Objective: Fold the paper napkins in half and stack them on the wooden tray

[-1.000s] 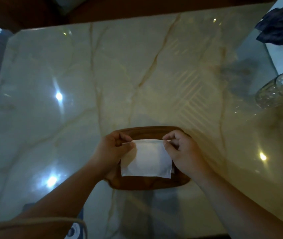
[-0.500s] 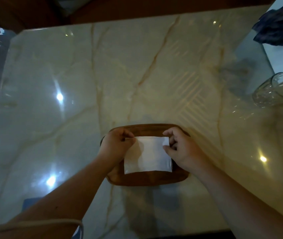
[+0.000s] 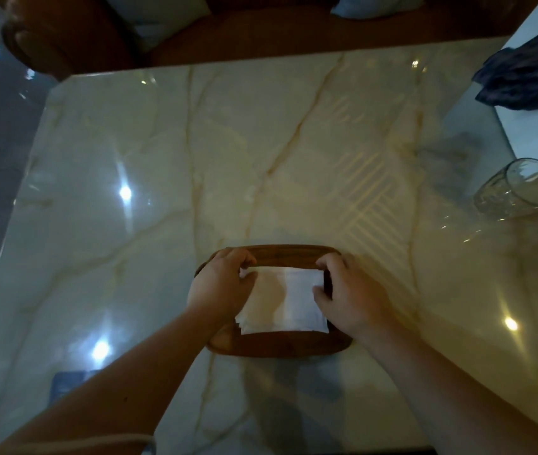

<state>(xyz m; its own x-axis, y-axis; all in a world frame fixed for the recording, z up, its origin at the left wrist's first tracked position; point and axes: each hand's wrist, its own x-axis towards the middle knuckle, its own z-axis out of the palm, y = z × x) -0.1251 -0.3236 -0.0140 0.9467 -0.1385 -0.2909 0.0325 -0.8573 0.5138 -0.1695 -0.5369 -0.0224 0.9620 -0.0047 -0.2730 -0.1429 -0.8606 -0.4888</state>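
Observation:
An oval wooden tray [image 3: 280,344] lies on the marble table near its front edge. On it sits a stack of folded white paper napkins [image 3: 289,303]; layered edges show at its lower left corner. My left hand [image 3: 221,284] pinches the top napkin's far left corner and covers the stack's left side. My right hand [image 3: 349,295] grips its right edge, fingers curled over the far right corner. The napkin lies flat on the stack.
A clear glass [image 3: 517,188] lies on its side at the right. Dark blue cloth [image 3: 526,80] rests on a white surface at the far right. A brown chair [image 3: 74,31] stands beyond the table's far edge. A blue object [image 3: 71,385] shows at the lower left.
Both hands have lowered the folded napkin onto the stack in the tray, and it now lies flat. The camera view has tilted, so the tray sits lower in frame.

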